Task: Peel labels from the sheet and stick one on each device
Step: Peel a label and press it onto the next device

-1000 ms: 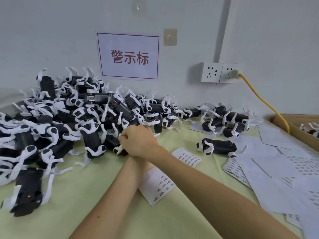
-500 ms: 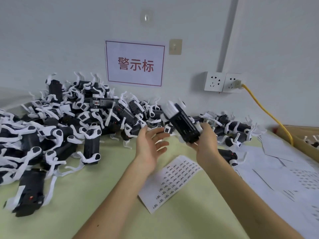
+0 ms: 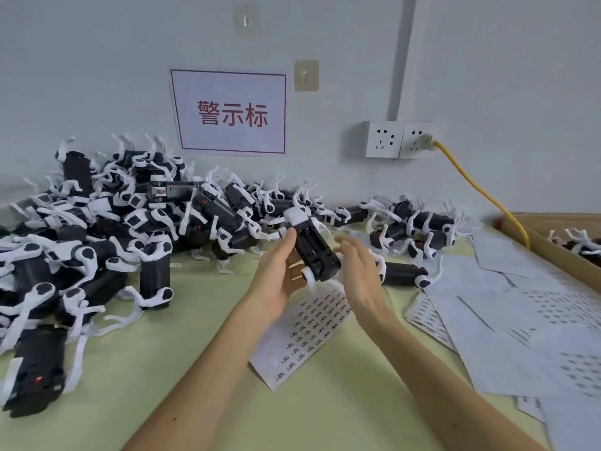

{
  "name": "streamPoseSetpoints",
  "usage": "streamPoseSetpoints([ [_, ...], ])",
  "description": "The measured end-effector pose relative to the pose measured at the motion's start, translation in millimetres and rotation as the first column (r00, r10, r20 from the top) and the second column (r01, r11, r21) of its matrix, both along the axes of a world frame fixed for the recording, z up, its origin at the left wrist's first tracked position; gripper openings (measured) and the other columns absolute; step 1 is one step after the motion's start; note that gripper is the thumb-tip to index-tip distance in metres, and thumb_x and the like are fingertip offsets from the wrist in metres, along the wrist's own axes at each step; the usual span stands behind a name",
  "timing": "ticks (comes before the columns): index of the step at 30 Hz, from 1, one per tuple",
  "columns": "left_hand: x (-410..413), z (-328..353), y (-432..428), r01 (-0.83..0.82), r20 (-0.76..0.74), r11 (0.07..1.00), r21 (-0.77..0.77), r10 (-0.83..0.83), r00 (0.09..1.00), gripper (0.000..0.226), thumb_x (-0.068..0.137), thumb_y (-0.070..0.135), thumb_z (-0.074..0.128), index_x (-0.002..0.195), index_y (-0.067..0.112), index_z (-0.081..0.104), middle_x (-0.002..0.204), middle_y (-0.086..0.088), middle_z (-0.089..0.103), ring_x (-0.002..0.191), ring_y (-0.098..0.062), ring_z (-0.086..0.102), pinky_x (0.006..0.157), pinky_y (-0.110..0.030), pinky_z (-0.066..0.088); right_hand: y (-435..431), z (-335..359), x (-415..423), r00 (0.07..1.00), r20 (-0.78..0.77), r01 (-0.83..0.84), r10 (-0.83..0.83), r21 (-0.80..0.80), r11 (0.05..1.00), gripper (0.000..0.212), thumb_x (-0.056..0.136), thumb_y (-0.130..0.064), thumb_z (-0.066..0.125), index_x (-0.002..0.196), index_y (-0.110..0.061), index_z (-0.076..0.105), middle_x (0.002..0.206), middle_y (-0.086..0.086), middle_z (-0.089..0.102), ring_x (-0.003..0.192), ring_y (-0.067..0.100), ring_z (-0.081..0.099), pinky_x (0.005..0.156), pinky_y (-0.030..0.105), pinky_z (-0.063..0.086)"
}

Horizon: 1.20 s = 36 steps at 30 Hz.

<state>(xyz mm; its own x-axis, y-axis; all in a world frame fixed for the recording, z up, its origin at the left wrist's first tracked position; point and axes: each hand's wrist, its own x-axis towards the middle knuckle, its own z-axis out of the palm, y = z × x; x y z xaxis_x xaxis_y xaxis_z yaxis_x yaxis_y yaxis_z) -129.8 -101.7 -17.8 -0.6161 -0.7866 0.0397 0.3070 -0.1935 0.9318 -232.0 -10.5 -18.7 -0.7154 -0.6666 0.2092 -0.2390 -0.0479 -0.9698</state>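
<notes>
Device (image 3: pixel 313 252) in left hand (image 3: pixel 276 281), black, seemingly white-capped

Left of the label sheet (image 3: pixel 302 336) and nearer than it, bare table (image 3: pixel 195 320) is lying open. Farther left, a pile of devices (image 3: pixel 130 229) is crowding in. Right of the sheet, spent papers (image 3: pixel 504 314) are overlapping; beyond its far right corner a loose device (image 3: pixel 403 273) is lying, and farther right a cardboard box (image 3: pixel 549 252) is walling the edge.

Black device (image 3: pixel 313 252) with white legs, tilted, raised above flat label sheet (image 3: pixel 305 333).
</notes>
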Motion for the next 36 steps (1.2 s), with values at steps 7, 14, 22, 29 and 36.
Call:
streamPoseSetpoints([
  [7,-2.0,-5.6,3.5,-0.122,0.007,0.992,0.018,0.122,0.992,0.04,0.099,0.048,0.059,0.112,0.014,0.074,0.101,-0.009,0.079,0.082,-0.022,0.077,0.061,-0.028,0.059,-2.1,-11.5,8.1,0.875,-0.471,-0.117,0.115,0.025,0.993,0.066,0.092,-0.05,0.048,0.155,-0.03,0.041,0.135,-0.019,0.053,0.118,0.002,0.054,0.097,0.023,0.045],
  [14,-5.3,-10.7,1.1,-0.268,0.069,0.962,-0.048,0.271,0.96,0.042,0.1,0.051,0.057,0.11,0.014,0.074,0.098,-0.008,0.078,0.082,-0.023,0.072,0.055,-0.024,0.053,-4.6,-15.2,10.0,0.839,-0.52,-0.156,0.163,0.057,0.986,0.054,0.104,-0.027,0.053,0.157,-0.026,0.038,0.132,-0.015,0.052,0.114,0.002,0.053,0.093,0.023,0.046],
  [22,-7.4,-6.6,2.0,-0.276,0.059,0.959,-0.057,0.28,0.958,0.037,0.105,0.047,0.051,0.119,0.015,0.065,0.111,-0.01,0.075,0.098,-0.025,0.073,0.062,-0.029,0.056,-5.8,-15.5,10.8,0.792,-0.584,-0.173,0.179,0.066,0.983,0.049,0.106,-0.022,0.048,0.155,-0.023,0.042,0.163,-0.011,0.033,0.148,0.005,0.031,0.119,0.029,0.032],
  [29,-6.1,-9.2,-0.7,-0.26,0.043,0.964,-0.059,0.263,0.964,0.038,0.102,0.045,0.059,0.116,0.012,0.07,0.108,-0.012,0.077,0.093,-0.026,0.073,0.063,-0.03,0.055,-3.4,-12.7,7.1,0.778,-0.592,-0.189,0.209,0.097,0.977,0.056,0.102,-0.031,0.043,0.157,-0.04,0.034,0.165,-0.021,0.024,0.147,-0.007,0.025,0.114,0.023,0.031],
  [36,-5.3,-14.8,-7.4,-0.408,0.05,0.913,0.028,0.406,0.912,0.037,0.096,0.044,0.068,0.091,0.008,0.072,0.082,-0.005,0.075,0.066,-0.016,0.069,0.053,-0.025,0.055,-1.6,-12.0,8.4,0.708,-0.667,-0.128,0.233,0.202,0.971,0.044,0.107,-0.035,0.043,0.151,-0.041,0.044,0.162,-0.017,0.035,0.144,0.011,0.034,0.118,0.039,0.028],
])
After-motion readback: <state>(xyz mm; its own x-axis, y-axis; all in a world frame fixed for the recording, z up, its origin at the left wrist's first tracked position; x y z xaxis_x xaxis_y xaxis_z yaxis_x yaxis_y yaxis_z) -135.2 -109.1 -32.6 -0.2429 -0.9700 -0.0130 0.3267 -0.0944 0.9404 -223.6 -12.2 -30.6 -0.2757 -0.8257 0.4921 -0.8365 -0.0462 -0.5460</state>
